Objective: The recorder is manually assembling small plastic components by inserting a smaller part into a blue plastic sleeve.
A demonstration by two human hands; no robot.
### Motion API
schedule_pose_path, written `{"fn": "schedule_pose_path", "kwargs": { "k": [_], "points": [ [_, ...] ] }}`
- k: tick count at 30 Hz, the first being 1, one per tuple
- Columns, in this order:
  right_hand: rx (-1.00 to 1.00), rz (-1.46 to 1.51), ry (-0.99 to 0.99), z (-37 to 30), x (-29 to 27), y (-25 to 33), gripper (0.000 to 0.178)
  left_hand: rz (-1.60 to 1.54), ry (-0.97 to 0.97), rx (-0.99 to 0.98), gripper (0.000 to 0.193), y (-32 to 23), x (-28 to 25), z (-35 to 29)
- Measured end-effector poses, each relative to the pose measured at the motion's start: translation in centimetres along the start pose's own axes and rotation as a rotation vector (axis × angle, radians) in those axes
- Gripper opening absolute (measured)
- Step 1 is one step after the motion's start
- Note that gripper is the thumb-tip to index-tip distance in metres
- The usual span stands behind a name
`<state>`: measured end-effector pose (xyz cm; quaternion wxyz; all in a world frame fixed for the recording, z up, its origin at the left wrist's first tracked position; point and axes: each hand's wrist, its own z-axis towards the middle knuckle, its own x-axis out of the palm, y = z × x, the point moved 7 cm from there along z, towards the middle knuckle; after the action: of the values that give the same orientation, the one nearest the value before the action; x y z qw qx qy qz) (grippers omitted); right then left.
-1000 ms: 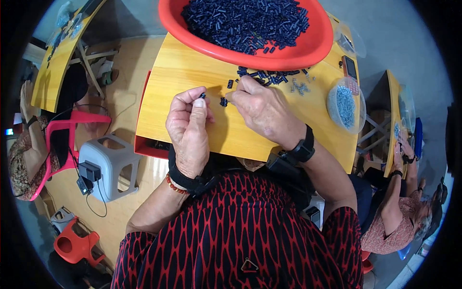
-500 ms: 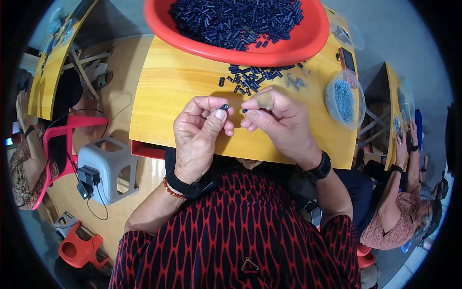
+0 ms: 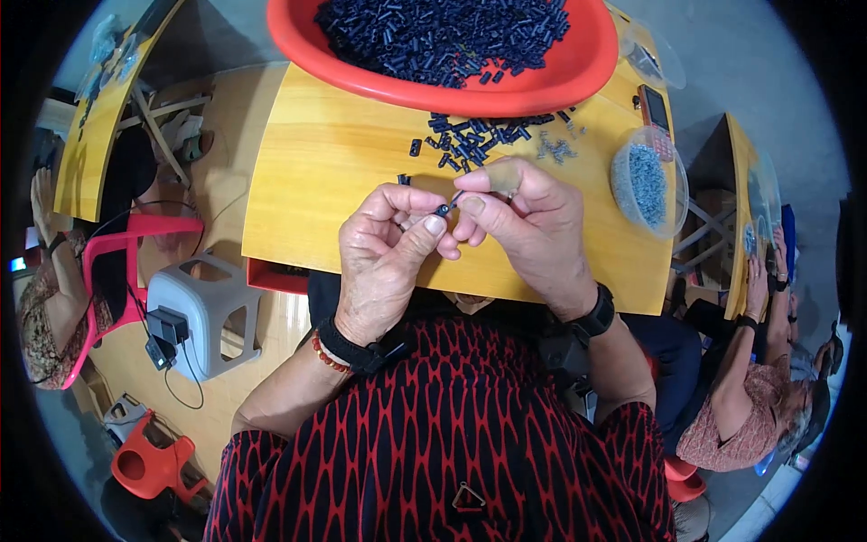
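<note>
My left hand (image 3: 384,257) pinches a small dark blue tubular part (image 3: 442,210) between thumb and forefinger, its round open end showing. Close against it, my right hand (image 3: 533,230) grips a tiny thin piece (image 3: 457,200) in a thumb-and-forefinger pinch. Its kind is too small to make out, and the fingers partly cover it. The thin piece's tip is at or very near the tube's end; whether it is inside I cannot tell. One dark part (image 3: 404,180) lies on the table just beyond my left fingers. A loose pile of similar dark parts (image 3: 474,138) lies farther off.
A large red basin (image 3: 433,98) heaped with dark parts stands at the far side of the yellow table (image 3: 293,181). Small silvery pieces (image 3: 555,147) lie beside the pile. Right of them are a clear tub (image 3: 673,194) of small metal pieces and a phone (image 3: 654,108). A grey stool (image 3: 203,307) stands left.
My left hand has moved right, bringing the tubular part up against the right hand's thin piece. A dark part now shows on the table beyond my left fingers.
</note>
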<state>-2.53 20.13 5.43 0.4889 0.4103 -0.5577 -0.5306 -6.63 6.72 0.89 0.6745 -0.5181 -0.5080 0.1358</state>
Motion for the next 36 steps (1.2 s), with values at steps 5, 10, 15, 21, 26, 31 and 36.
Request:
{"fn": "schedule_pose_path", "kwargs": {
  "k": [5, 10, 15, 21, 26, 31, 36],
  "points": [
    [-0.016, -0.024, 0.014, 0.11, 0.28, 0.18, 0.013, -0.023, 0.000, 0.014, 0.013, 0.06, -0.02, -0.03],
    [-0.041, -0.094, 0.021, -0.05, 0.34, 0.30, 0.012, -0.030, 0.006, 0.007, 0.013, -0.02, 0.12, -0.05],
    [0.010, -0.075, -0.015, -0.15, 0.11, -0.15, 0.012, -0.006, -0.009, -0.029, 0.013, 0.16, -0.10, -0.13],
    [-0.117, -0.205, -0.023, -0.17, 0.20, 0.45, 0.010, -0.035, -0.017, -0.015, 0.012, -0.01, 0.20, -0.20],
    [-0.230, -0.256, 0.018, -0.04, 0.20, 0.31, 0.008, -0.008, -0.020, 0.012, 0.012, -0.06, 0.09, -0.39],
    [-0.170, -0.219, 0.039, 0.07, 0.33, 0.10, 0.005, 0.003, -0.025, -0.012, 0.011, 0.17, 0.07, -0.50],
    [-0.157, -0.271, 0.080, 0.21, 0.61, 0.00, 0.006, 0.073, -0.042, -0.003, 0.010, 0.14, -0.11, -0.78]
  ]
}}
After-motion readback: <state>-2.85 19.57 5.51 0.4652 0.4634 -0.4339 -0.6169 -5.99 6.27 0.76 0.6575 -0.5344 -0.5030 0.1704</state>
